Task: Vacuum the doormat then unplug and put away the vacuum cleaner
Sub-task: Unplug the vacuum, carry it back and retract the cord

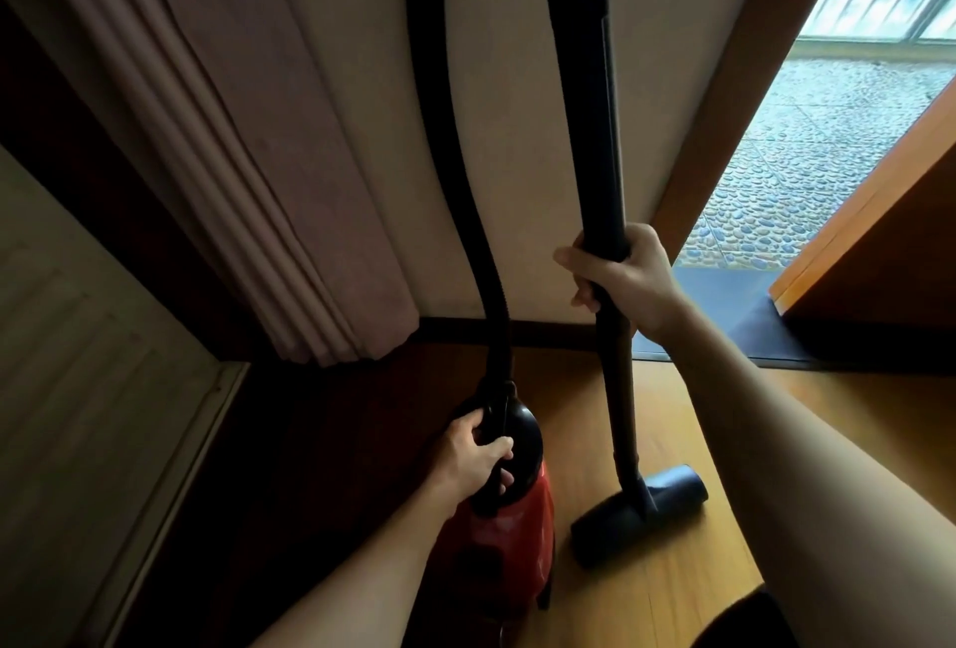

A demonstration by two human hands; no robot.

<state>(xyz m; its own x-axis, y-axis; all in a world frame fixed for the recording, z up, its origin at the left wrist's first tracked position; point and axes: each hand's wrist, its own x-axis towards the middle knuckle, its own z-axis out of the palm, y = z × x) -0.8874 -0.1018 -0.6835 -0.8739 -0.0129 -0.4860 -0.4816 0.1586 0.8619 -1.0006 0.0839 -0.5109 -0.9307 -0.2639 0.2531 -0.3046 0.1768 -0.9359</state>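
Observation:
A red vacuum cleaner with a black top stands on end on the wooden floor near the wall. My left hand grips its black handle at the top. A black hose rises from it up along the wall. My right hand grips the black wand, which stands upright. The wand's dark floor head rests on the floor to the right of the cleaner. No doormat or plug shows clearly.
A folded pinkish curtain hangs at the left beside dark wood trim. A beige wall is straight ahead. At the right an open wooden door leads over a dark threshold to a pebbled balcony floor.

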